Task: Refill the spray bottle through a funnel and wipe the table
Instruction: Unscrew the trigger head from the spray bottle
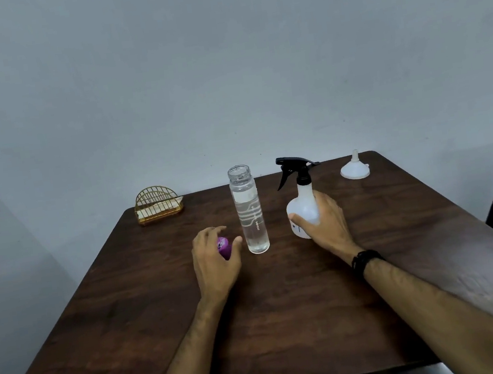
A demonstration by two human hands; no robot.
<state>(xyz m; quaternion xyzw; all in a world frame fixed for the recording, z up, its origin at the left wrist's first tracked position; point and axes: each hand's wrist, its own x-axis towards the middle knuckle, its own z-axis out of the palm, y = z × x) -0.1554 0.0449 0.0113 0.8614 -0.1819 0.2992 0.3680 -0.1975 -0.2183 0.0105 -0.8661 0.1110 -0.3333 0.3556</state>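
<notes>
The person's right hand is wrapped around the round white belly of the spray bottle, which stands on the tabletop with its black trigger top screwed on. The left hand is curled around a small purple cap, low down by the tabletop. Between the two hands stands a tall clear water bottle with its top open and water inside.

That open bottle is the worry. It is thin and tall, and the left hand is just beside it. One bump from a finger could tip it over, and water would run across the wood. The funnel sits upside down at the far right corner, well away from the spray bottle, so it must be fetched before any pouring.

The tabletop is dark brown wood. A gold wire holder with something white in it sits at the far left. The wall behind is plain grey.
</notes>
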